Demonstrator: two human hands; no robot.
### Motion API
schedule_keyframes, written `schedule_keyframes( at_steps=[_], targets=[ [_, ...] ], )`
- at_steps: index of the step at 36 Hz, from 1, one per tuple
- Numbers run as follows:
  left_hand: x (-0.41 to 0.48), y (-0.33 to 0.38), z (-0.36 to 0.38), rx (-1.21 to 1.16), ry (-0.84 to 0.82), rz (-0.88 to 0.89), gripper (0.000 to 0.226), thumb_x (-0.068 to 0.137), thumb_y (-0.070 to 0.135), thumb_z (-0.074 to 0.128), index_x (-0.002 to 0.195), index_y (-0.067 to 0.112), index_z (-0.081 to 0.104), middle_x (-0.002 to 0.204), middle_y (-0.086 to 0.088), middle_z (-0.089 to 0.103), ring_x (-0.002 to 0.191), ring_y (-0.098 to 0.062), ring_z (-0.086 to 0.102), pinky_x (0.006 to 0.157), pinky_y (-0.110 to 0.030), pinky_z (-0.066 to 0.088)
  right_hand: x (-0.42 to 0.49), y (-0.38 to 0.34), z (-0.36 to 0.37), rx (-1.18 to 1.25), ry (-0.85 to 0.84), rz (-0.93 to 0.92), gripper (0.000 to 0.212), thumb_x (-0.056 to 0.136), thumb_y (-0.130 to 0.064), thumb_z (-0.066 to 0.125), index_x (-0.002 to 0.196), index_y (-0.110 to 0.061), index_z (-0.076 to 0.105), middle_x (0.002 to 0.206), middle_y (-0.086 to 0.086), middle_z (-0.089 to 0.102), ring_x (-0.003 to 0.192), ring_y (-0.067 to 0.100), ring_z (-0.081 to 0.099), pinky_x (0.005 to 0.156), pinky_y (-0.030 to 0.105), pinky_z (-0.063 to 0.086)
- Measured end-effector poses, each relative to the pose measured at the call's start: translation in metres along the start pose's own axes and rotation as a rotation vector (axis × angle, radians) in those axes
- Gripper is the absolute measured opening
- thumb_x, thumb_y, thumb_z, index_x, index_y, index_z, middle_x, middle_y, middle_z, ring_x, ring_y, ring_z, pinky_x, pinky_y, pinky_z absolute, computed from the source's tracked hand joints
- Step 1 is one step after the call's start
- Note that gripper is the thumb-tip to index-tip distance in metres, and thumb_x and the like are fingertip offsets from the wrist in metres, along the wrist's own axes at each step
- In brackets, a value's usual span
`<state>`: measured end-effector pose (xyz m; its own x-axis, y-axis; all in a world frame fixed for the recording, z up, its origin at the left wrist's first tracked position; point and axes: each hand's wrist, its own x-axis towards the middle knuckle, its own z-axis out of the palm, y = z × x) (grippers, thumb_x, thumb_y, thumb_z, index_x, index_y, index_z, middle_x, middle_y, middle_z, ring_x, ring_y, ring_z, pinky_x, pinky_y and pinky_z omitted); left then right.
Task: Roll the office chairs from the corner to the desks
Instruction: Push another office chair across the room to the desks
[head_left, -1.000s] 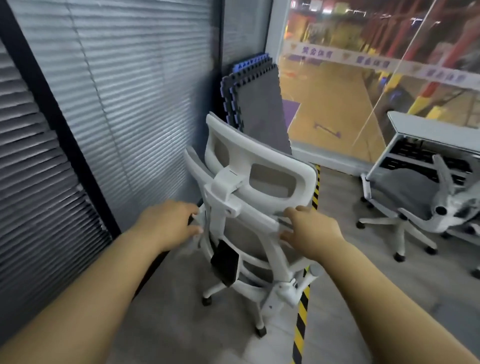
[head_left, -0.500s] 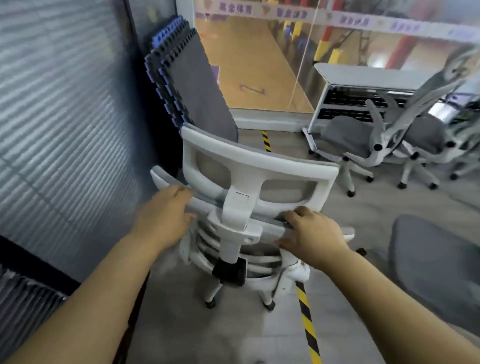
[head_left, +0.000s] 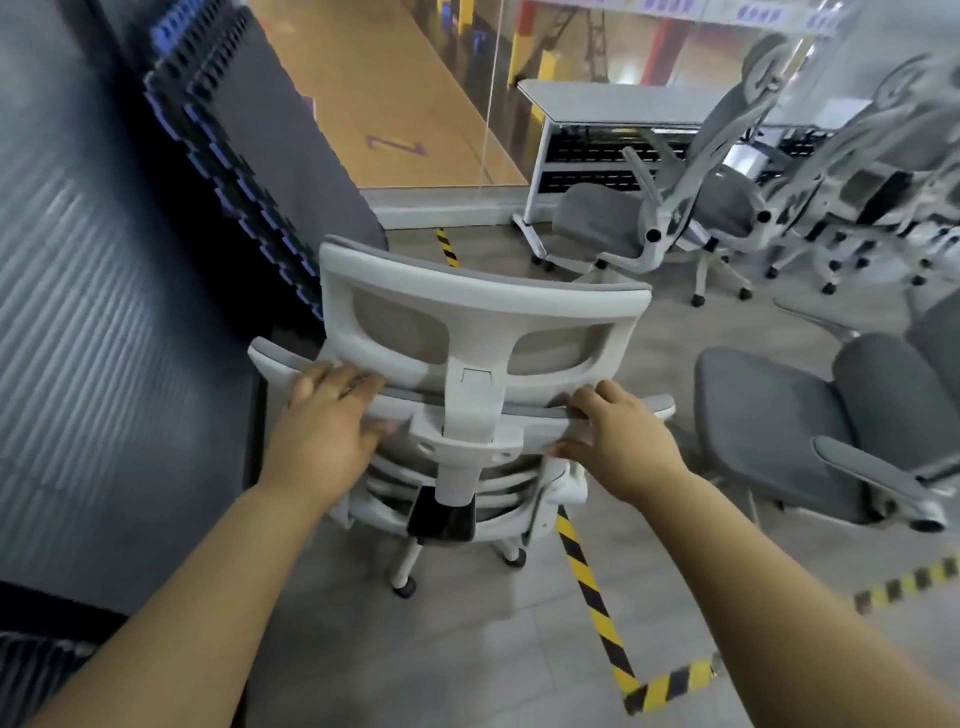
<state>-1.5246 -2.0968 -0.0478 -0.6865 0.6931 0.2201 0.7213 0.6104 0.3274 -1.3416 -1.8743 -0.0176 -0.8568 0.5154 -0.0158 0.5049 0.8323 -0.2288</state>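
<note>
A white-framed office chair (head_left: 478, 312) with grey mesh stands right in front of me, its back toward me. My left hand (head_left: 324, 415) grips the top edge of its backrest on the left, fingers curled over the rim. My right hand (head_left: 615, 431) grips the same edge on the right, thumb underneath. The chair's casters (head_left: 405, 584) rest on the grey floor beside the yellow-black floor tape (head_left: 587, 577). A white desk (head_left: 613, 98) stands ahead at the glass wall.
Foam mats (head_left: 249, 150) lean in the corner at the left, next to closed blinds (head_left: 93, 322). A grey chair (head_left: 810, 421) stands close on the right. Several more chairs (head_left: 691, 213) crowd around the desk at the back right. Open floor lies behind the chair.
The chair has swung clockwise away from the blinds, and my view has turned right with it. Both hands keep their hold on the backrest. More chairs and the desk have come into view.
</note>
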Motion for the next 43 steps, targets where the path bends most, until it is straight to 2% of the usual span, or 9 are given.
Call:
schedule_keyframes(
  at_steps=[7, 12, 20, 23, 26, 32, 35, 40, 43],
  targets=[
    [-0.037, 0.03, 0.006, 0.041, 0.035, 0.105, 0.051, 0.075, 0.039, 0.058, 0.115, 0.008, 0.065, 0.117, -0.015, 0.063, 0.112, -0.038, 0.048, 0.099, -0.047, 0.039, -0.054, 0.023, -0.002, 0.024, 0.031, 0.043, 0.055, 0.077, -0.048, 0.07, 0.119, -0.016, 0.056, 0.114, 0.002, 0.052, 0.107, 0.025, 0.05, 0.082, 0.033, 0.04],
    [-0.075, 0.05, 0.008, -0.003, 0.039, 0.092, 0.049, 0.079, 0.028, 0.073, 0.123, 0.011, 0.061, 0.128, -0.013, 0.057, 0.123, -0.036, 0.04, 0.105, -0.045, 0.033, -0.112, 0.037, 0.001, -0.007, 0.083, 0.014, 0.055, 0.077, -0.054, 0.066, 0.118, -0.018, 0.057, 0.111, 0.0, 0.053, 0.106, 0.022, 0.049, 0.079, 0.03, 0.037],
    [-0.155, 0.092, 0.009, -0.051, 0.027, 0.13, 0.05, 0.076, 0.027, 0.074, 0.122, 0.012, 0.061, 0.127, -0.012, 0.057, 0.123, -0.035, 0.04, 0.105, -0.046, 0.035, -0.227, 0.066, 0.007, 0.037, 0.149, -0.009, 0.048, 0.082, -0.054, 0.06, 0.111, -0.016, 0.059, 0.108, 0.001, 0.054, 0.1, 0.023, 0.051, 0.076, 0.031, 0.039],
    [-0.189, 0.115, 0.007, -0.067, 0.013, 0.16, 0.05, 0.077, 0.027, 0.073, 0.122, 0.01, 0.061, 0.128, -0.014, 0.055, 0.125, -0.036, 0.041, 0.104, -0.047, 0.036, -0.272, 0.078, 0.007, 0.026, 0.175, -0.025, 0.049, 0.081, -0.056, 0.058, 0.102, -0.012, 0.06, 0.097, 0.003, 0.055, 0.089, 0.025, 0.052, 0.073, 0.033, 0.038],
    [-0.226, 0.142, 0.009, -0.104, 0.032, 0.18, 0.049, 0.078, 0.026, 0.072, 0.123, 0.011, 0.06, 0.129, -0.013, 0.054, 0.127, -0.034, 0.038, 0.105, -0.045, 0.034, -0.32, 0.093, 0.011, 0.024, 0.228, -0.029, 0.059, 0.079, -0.066, 0.043, 0.094, -0.012, 0.061, 0.09, 0.003, 0.055, 0.079, 0.025, 0.053, 0.068, 0.031, 0.036],
    [-0.287, 0.187, 0.017, -0.14, 0.031, 0.264, 0.052, 0.076, 0.042, 0.068, 0.117, 0.011, 0.063, 0.119, -0.013, 0.059, 0.118, -0.031, 0.04, 0.098, -0.046, 0.038, -0.41, 0.121, 0.006, 0.007, 0.249, 0.045, 0.047, 0.08, -0.053, 0.061, 0.096, -0.009, 0.061, 0.093, 0.006, 0.056, 0.081, 0.027, 0.053, 0.067, 0.03, 0.034],
    [-0.311, 0.21, 0.023, -0.159, 0.019, 0.324, 0.061, 0.074, 0.055, 0.05, 0.112, 0.011, 0.065, 0.11, -0.013, 0.06, 0.11, -0.028, 0.042, 0.095, -0.048, 0.041, -0.452, 0.135, 0.003, 0.018, 0.243, 0.086, 0.05, 0.079, -0.058, 0.055, 0.097, -0.012, 0.059, 0.094, 0.003, 0.055, 0.083, 0.025, 0.052, 0.066, 0.031, 0.036],
    [-0.342, 0.255, 0.029, -0.186, 0.037, 0.416, 0.061, 0.073, 0.056, 0.048, 0.11, 0.011, 0.067, 0.108, -0.013, 0.061, 0.108, -0.022, 0.038, 0.098, -0.044, 0.037, -0.513, 0.16, 0.002, 0.049, 0.278, 0.177, 0.053, 0.08, -0.062, 0.05, 0.106, -0.016, 0.059, 0.103, 0.0, 0.054, 0.089, 0.021, 0.051, 0.069, 0.032, 0.044],
    [-0.354, 0.279, 0.035, -0.21, 0.037, 0.483, 0.058, 0.073, 0.054, 0.05, 0.109, 0.012, 0.067, 0.108, -0.011, 0.062, 0.108, -0.022, 0.04, 0.098, -0.05, 0.039, -0.545, 0.176, 0.005, 0.049, 0.312, 0.222, 0.058, 0.08, -0.067, 0.044, 0.105, -0.017, 0.06, 0.101, -0.001, 0.055, 0.087, 0.02, 0.051, 0.066, 0.031, 0.045]
  ],
)
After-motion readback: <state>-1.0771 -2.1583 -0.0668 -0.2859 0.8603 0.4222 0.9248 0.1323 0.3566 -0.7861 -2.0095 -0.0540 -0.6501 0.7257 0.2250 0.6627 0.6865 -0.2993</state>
